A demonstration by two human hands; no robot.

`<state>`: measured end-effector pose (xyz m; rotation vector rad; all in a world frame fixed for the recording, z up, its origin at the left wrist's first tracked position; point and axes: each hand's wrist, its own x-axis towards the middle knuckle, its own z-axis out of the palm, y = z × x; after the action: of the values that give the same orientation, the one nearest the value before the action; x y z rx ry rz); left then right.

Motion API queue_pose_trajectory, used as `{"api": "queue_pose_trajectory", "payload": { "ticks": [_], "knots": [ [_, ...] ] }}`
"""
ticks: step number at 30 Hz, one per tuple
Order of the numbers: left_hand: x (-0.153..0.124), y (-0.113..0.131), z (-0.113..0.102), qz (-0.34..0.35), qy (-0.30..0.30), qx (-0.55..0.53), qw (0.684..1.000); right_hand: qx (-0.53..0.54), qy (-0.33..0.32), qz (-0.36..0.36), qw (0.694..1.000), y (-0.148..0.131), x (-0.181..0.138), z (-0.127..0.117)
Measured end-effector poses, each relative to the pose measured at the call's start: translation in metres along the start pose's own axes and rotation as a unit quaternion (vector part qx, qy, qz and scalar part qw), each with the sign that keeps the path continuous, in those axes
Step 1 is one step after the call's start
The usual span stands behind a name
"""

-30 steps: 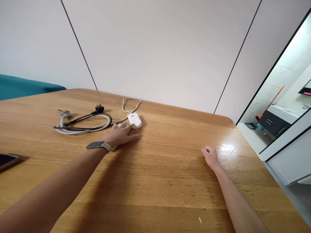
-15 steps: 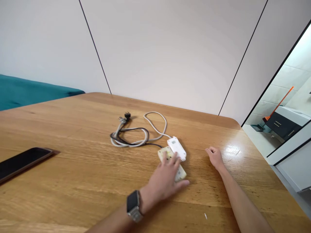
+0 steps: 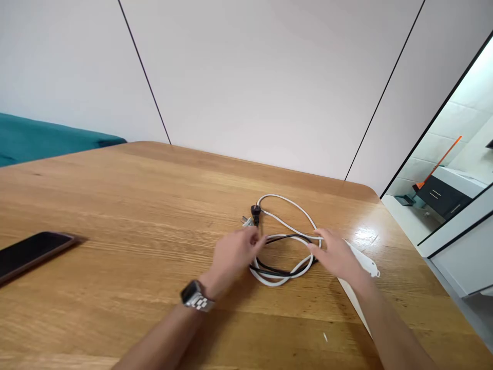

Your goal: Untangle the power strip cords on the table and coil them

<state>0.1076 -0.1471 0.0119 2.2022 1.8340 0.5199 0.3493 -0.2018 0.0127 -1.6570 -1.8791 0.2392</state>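
Your left hand point(image 3: 234, 252) reaches forward, watch point(image 3: 195, 297) on the wrist, fingers curled loosely at the left edge of the cable coil point(image 3: 283, 254); whether they pinch a strand cannot be told. Your right hand point(image 3: 336, 254) lies open, palm down, fingers touching the coil's right side. No writing is readable. The coil of white and black cable sits on the table point(image 3: 115, 205) between your hands, a black plug point(image 3: 255, 210) at its far side, a white power strip point(image 3: 364, 259) just right of your right hand. A phone point(image 3: 26, 252) lies far left
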Motion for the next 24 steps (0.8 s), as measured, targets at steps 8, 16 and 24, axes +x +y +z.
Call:
{"api": "queue_pose_trajectory", "payload": {
  "ticks": [8,16,24],
  "knots": [
    [0.009,-0.04,0.017,0.006,-0.167,-0.122,0.978,-0.073,-0.051,-0.134,0.987,-0.049,-0.036,0.086],
    [0.006,-0.026,0.028,-0.097,-0.212,-0.477,0.847,0.026,-0.028,-0.103,0.994,-0.03,-0.026,0.095],
    [0.0,-0.018,0.028,-0.095,-0.226,-0.703,0.667,0.14,0.026,-0.117,0.983,-0.028,-0.025,0.09]
  ]
}}
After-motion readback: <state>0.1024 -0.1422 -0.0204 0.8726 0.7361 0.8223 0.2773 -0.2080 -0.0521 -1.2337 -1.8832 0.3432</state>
